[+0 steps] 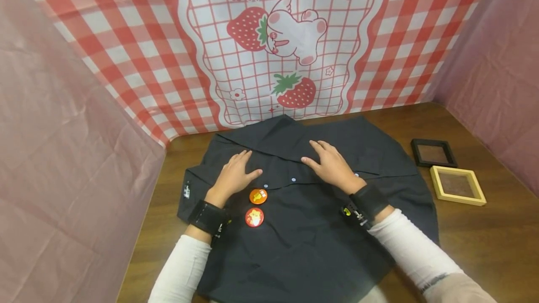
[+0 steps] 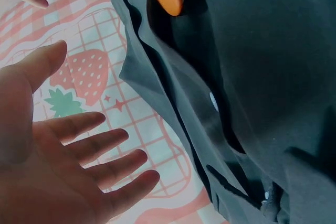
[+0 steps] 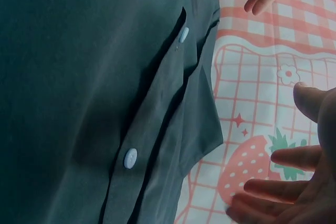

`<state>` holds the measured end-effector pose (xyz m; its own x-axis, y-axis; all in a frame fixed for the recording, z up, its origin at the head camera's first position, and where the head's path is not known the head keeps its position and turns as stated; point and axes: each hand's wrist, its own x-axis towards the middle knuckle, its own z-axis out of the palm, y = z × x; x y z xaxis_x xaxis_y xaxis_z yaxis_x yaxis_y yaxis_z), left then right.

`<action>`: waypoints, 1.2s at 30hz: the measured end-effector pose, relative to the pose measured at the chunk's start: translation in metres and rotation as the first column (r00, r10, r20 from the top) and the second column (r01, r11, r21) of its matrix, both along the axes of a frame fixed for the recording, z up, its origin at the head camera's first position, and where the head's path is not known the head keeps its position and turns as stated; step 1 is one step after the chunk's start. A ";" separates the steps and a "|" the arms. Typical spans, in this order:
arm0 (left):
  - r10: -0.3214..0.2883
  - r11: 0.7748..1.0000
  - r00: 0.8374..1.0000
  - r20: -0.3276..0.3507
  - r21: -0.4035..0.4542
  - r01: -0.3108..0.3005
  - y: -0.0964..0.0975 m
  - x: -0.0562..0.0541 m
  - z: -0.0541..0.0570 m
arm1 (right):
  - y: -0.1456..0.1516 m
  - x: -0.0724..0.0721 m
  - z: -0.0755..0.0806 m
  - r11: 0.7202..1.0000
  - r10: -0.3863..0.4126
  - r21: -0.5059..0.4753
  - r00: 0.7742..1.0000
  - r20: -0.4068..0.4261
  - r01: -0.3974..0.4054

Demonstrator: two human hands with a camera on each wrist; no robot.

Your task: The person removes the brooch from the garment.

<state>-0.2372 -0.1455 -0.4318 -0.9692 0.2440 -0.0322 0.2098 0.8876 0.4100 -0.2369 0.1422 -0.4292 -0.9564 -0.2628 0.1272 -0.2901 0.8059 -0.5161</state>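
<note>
A dark grey button-front shirt (image 1: 311,242) lies spread out on the wooden table. Pale buttons (image 3: 130,158) run along its placket, which crosses the shirt sideways in the head view. Over the upper left part of the shirt, my left hand (image 1: 233,174) has its fingers extended and thumb spread, holding nothing. My right hand (image 1: 332,165) is over the upper right part near the placket, likewise with fingers extended and nothing held. Two round badges, one orange (image 1: 258,196) and one red with a yellow star (image 1: 254,217), are on the shirt beside my left hand.
At the right on the table (image 1: 497,247) lie a black square frame (image 1: 417,153) and a pale yellow frame (image 1: 461,199), close together. A red checked cloth (image 1: 139,60) with strawberries hangs behind; pink fabric (image 1: 76,153) walls both sides.
</note>
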 end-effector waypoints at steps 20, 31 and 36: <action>0.007 1.000 1.000 -0.031 0.024 -0.006 -0.007 0.009 -0.008 | -0.018 0.000 -0.004 0.999 0.045 -0.001 0.999 -0.014 -0.045; -0.020 0.999 1.000 -0.017 0.048 0.021 -0.009 0.012 -0.013 | -0.022 0.007 -0.007 0.998 0.059 -0.010 0.998 -0.027 -0.060; -0.025 0.999 0.999 -0.025 0.046 0.026 -0.009 0.014 -0.016 | -0.025 0.009 -0.009 0.998 0.064 -0.011 0.997 -0.040 -0.065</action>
